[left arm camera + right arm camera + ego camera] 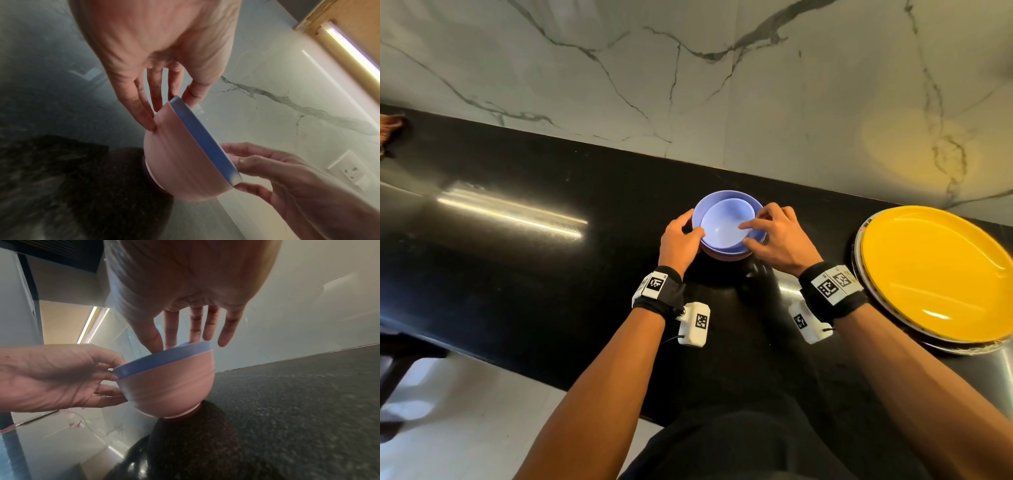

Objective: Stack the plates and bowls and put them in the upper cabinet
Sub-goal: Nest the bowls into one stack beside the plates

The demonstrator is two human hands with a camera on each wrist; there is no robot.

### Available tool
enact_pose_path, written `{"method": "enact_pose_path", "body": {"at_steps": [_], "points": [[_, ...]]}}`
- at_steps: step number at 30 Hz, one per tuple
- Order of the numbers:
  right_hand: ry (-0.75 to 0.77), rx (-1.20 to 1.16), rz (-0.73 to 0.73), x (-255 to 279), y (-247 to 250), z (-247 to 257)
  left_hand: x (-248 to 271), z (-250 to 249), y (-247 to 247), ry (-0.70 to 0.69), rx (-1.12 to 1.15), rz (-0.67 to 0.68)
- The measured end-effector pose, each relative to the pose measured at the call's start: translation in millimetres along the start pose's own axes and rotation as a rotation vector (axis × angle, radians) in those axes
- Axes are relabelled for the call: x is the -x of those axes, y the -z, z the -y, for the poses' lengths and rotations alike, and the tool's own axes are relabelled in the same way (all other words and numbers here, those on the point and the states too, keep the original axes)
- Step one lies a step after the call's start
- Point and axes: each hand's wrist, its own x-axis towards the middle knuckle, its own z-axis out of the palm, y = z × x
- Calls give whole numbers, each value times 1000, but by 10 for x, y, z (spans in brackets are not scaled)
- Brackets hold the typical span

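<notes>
Black polished counter (524,192) under a white marble-veined wall (688,85), with a lit strip beneath the upper cabinet (349,24) in the left wrist view.

Mid-counter, a nest of bowls: pink bowl (170,382) at the bottom, foot on the counter; blue bowl (703,209) seated inside it, rim showing as a band above the pink wall; a second, smaller blue bowl (726,222) lying inside that, off-centre. Three bowls counted, two blue and one pink.

Left hand (679,240) curled round the near-left rim, thumb over the edge, fingers on the pink wall. Right hand (777,236) gripping the opposite rim, forefinger reaching over onto the smallest bowl. Likely held from both sides to steady the nest and centre the top bowl before lifting.

To the right, well apart, a stack of plates (869,301) topped by a yellow plate (941,270); darker rims showing beneath, exact number impossible to tell. Probably piled by size for carrying up together.
</notes>
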Motion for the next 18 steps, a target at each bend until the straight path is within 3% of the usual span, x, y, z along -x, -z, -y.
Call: {"method": "enact_pose_path", "body": {"at_steps": [3,6,9,12,18], "points": [[-38,-134,-41,48,-5,-35,-4,-36,1,-16,-72,-82],[-198,-352,-120,68,-17,-63,20,-122,-24,-26,-172,-165],[-346,-432,-71,80,-37,-88,51,-191,-44,-17,-218,-195],[-371,-471,19,82,-57,-76,63,-214,-53,-2,-239,-176],[-346,-560,-14,67,4,-52,134,-265,-22,19,-322,-212]]}}
